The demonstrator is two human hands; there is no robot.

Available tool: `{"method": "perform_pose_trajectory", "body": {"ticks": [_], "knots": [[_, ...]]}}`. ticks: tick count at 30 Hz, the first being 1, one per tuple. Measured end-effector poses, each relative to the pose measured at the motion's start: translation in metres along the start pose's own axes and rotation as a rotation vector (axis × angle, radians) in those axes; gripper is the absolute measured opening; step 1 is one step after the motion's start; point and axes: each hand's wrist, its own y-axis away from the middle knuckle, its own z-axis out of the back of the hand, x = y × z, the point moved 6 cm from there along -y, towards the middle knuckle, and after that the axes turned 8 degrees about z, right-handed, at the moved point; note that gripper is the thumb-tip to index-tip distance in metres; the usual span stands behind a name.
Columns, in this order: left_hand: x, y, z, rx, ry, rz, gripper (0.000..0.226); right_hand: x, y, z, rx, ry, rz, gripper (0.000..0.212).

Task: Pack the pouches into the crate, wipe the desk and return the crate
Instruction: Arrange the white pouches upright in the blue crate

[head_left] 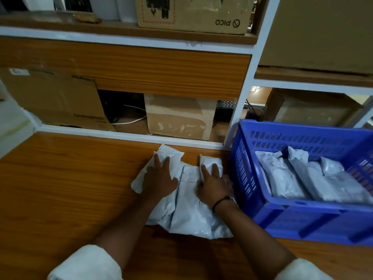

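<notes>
Under both your palms lies a loose heap of white pouches [189, 215] on the desk [70, 178]; the blue crate [246, 168] stands just outside your right hand [215, 183]. That hand and your left hand [161, 176] press flat, fingers straight, clasping nothing. Scoop carelessly and the slick bags will likely slide apart or catch the crate's wall. Beyond your fingertips, a cardboard box [193, 15] reads "PICO", upside down; other labels blur.

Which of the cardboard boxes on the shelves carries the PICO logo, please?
The cardboard box on the top shelf; its PICO print reads upside down, whereas the lower boxes show no such logo.
</notes>
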Motion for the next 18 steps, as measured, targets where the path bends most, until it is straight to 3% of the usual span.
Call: {"method": "perform_pose_trajectory", "body": {"ticks": [9, 18], "knots": [[-0.01, -0.01, 0.021, -0.079, 0.03, 0.005, 0.08, 0.006, 0.003, 0.007, -0.036, 0.025, 0.06, 0.077], [-0.028, -0.004, 0.081, -0.105, 0.107, 0.03, 0.079, 0.034, 0.003, 0.082, -0.345, 0.154, 0.194, 0.077]]}}
